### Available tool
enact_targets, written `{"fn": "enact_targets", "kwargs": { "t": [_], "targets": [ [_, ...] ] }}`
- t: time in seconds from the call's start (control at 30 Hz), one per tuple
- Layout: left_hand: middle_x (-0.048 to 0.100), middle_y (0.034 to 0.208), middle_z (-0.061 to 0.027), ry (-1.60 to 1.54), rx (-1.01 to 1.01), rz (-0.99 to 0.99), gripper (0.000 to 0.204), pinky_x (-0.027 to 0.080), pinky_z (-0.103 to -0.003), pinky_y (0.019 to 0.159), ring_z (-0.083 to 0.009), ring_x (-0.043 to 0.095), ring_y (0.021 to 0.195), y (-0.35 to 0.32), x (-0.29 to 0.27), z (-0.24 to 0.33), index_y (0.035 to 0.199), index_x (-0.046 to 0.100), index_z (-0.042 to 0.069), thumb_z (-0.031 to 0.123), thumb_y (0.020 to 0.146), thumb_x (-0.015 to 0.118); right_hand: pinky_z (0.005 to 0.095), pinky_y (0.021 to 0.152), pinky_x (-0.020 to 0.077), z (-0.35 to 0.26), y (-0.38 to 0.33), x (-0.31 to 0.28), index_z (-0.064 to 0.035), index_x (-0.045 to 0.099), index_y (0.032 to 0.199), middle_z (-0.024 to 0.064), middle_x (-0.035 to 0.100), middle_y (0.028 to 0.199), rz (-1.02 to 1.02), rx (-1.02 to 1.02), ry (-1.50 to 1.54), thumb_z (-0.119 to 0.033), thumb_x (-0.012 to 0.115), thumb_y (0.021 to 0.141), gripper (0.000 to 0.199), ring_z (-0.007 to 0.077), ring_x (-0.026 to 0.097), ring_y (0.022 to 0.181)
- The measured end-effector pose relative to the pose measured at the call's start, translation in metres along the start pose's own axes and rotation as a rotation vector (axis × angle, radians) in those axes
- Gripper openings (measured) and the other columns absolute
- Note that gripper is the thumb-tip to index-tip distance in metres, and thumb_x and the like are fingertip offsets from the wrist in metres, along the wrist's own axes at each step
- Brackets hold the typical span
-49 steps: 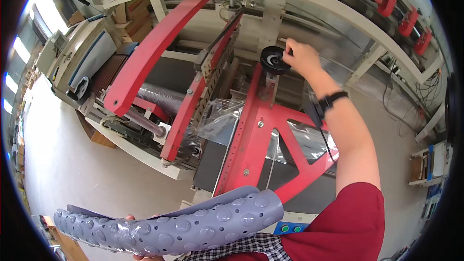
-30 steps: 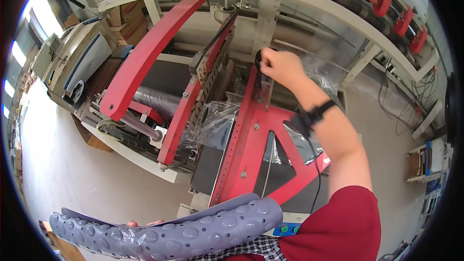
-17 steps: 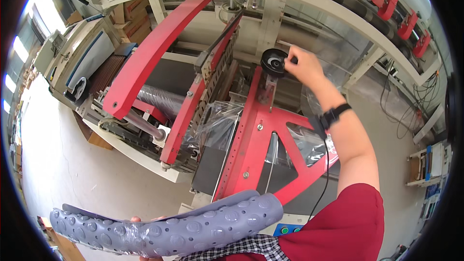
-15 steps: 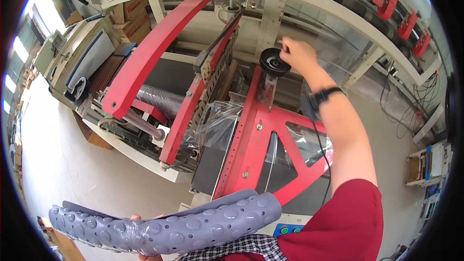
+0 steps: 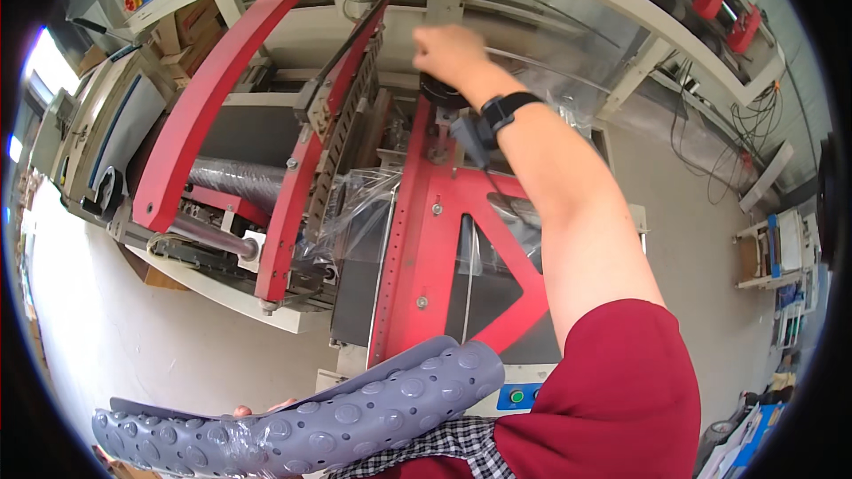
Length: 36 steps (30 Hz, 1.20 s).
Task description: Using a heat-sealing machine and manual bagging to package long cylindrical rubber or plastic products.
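A rolled grey mat [image 5: 355, 421] with round raised bumps and small holes lies across the front of my body, a band of clear film about its middle. My left hand [image 5: 244, 411] is wrapped round it from behind; only fingertips show over the rolled edge. My right hand [image 5: 451, 55] reaches far forward, its fingers closed at the black handwheel [image 5: 437, 91] on the machine. Most of the wheel is hidden beneath the hand, and the handle in my grip does not show. A dark wristband [image 5: 508, 110] is on that wrist, with a grey piece beside it.
Below the wheel is a red triangular frame [image 5: 413, 248] over a dark belt. Long red arms [image 5: 204, 89] and crumpled clear film [image 5: 351, 204] lie to its left. A blue button panel [image 5: 515, 397] sits near my right elbow. Cables [image 5: 754, 115] hang at the right.
My right hand has swung round the handwheel from its right side to its far side, still closed. The whole view has shifted, and the mat stays in my left hand.
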State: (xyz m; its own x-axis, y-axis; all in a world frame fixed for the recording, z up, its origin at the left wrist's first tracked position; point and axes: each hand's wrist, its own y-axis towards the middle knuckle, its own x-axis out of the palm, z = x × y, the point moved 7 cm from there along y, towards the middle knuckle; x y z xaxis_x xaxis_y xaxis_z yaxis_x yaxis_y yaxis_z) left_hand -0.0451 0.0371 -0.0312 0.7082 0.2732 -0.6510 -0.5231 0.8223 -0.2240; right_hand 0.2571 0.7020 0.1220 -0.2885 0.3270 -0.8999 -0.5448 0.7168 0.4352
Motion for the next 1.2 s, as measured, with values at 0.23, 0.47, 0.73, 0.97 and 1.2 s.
{"fn": "enact_targets", "kwargs": {
  "t": [0.23, 0.47, 0.73, 0.97, 1.2],
  "targets": [
    [0.021, 0.154, -0.0081, -0.145, -0.032, 0.053, 0.069, 0.022, -0.065, 0.107, -0.036, 0.025, 0.136, -0.001, -0.004, 0.013, 0.149, 0.026, 0.009, 0.053, 0.1, 0.047, 0.0497, 0.067, 0.0512, 0.04, -0.043, -0.031, -0.0106, 0.063, 0.087, 0.0143, 0.068, 0.077, -0.036, 0.153, 0.16, -0.028, 0.067, 0.077, 0.021, 0.0362, 0.067, 0.078],
    [0.039, 0.136, -0.0086, -0.613, -0.102, 0.119, 0.055, 0.034, -0.056, 0.103, -0.0306, 0.04, 0.122, 0.002, -0.002, 0.028, 0.137, 0.037, 0.01, 0.047, 0.1, 0.051, 0.0495, 0.066, 0.0515, -0.05, -0.033, -0.02, -0.0105, 0.062, 0.084, 0.0135, 0.068, 0.076, -0.037, -0.111, 0.143, -0.027, 0.064, 0.076, 0.018, 0.0364, 0.067, 0.076],
    [0.058, 0.118, -0.0092, -1.098, -0.152, 0.131, 0.041, 0.046, -0.046, 0.098, -0.0252, 0.055, 0.109, 0.014, 0.015, 0.06, 0.126, 0.048, 0.011, 0.042, 0.099, 0.054, 0.0505, 0.07, 0.0525, -0.001, -0.004, -0.006, -0.0111, 0.064, 0.085, 0.0165, 0.069, 0.082, 0.002, 0.085, 0.074, -0.032, 0.066, 0.078, 0.022, 0.0383, 0.067, 0.082],
    [0.054, 0.124, -0.0093, -1.042, -0.12, 0.153, 0.047, 0.042, -0.045, 0.102, -0.025, 0.052, 0.114, 0.011, 0.004, 0.047, 0.131, 0.044, 0.01, 0.045, 0.099, 0.052, 0.048, 0.067, 0.0524, 0.033, -0.049, -0.028, -0.011, 0.061, 0.081, 0.0129, 0.069, 0.079, -0.012, 0.184, 0.14, -0.03, 0.065, 0.077, 0.02, 0.0354, 0.068, 0.079],
    [0.051, 0.129, -0.0094, -0.989, -0.093, 0.156, 0.053, 0.038, -0.044, 0.105, -0.0248, 0.049, 0.118, 0.004, 0.0, 0.048, 0.136, 0.04, 0.01, 0.048, 0.099, 0.049, 0.0487, 0.068, 0.052, -0.046, -0.036, -0.026, -0.0129, 0.06, 0.085, 0.0125, 0.069, 0.08, -0.038, 0.025, 0.234, -0.029, 0.065, 0.079, 0.018, 0.035, 0.067, 0.081]
  ]
}}
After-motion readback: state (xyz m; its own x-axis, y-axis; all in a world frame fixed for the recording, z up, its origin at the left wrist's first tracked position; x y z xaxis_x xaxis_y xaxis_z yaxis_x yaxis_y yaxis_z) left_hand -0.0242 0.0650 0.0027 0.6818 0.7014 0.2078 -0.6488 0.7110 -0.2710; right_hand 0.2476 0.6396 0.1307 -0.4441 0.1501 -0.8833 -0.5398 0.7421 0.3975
